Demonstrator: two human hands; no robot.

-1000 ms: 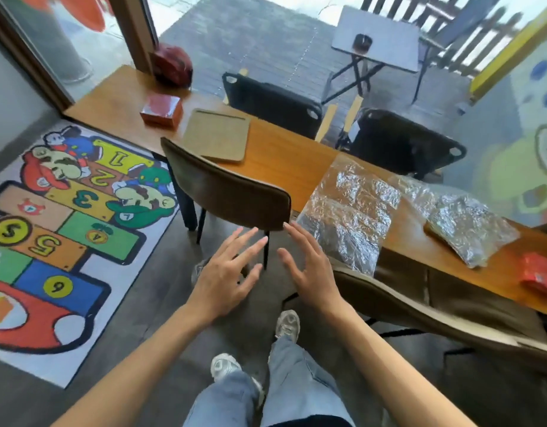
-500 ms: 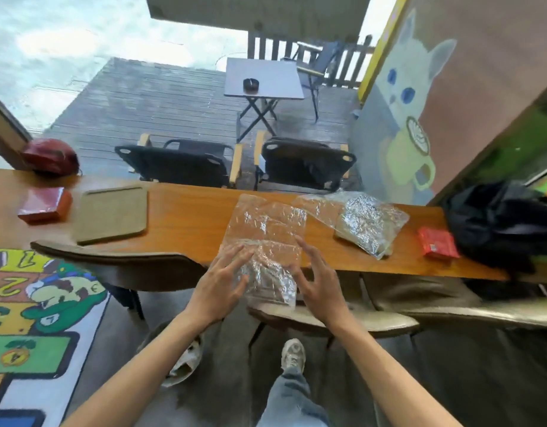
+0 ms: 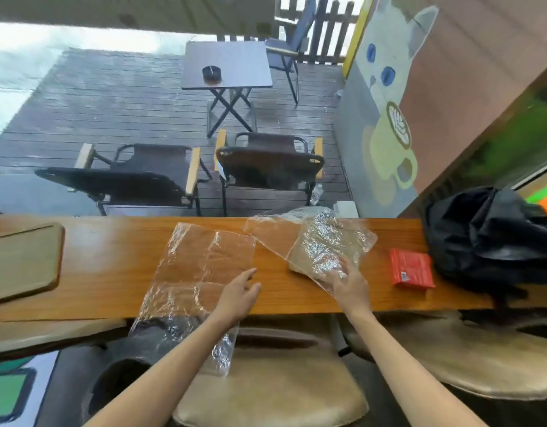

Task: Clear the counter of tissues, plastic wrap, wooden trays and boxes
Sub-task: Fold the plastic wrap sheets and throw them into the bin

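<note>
Two sheets of clear plastic wrap lie on the long wooden counter [image 3: 111,272]. The left sheet [image 3: 201,266] hangs over the near edge; my left hand [image 3: 239,292] rests on its right edge with relaxed fingers. The right sheet [image 3: 324,245] is crumpled, and my right hand [image 3: 350,283] grips its near corner with curled fingers. A wooden tray [image 3: 22,263] lies flat at the far left. Right of my right hand sits a small red box [image 3: 411,268].
A black bag [image 3: 494,235] slumps on the counter's right end. A small white object [image 3: 346,208] shows at the far edge. Beige chair seats [image 3: 266,392] stand under the near edge, and two dark folding chairs [image 3: 266,167] stand beyond the counter.
My view has swung right and closer to the counter. Both hands left the hanging part of the left sheet; the left moved onto its right edge, the right reached over to the crumpled sheet.
</note>
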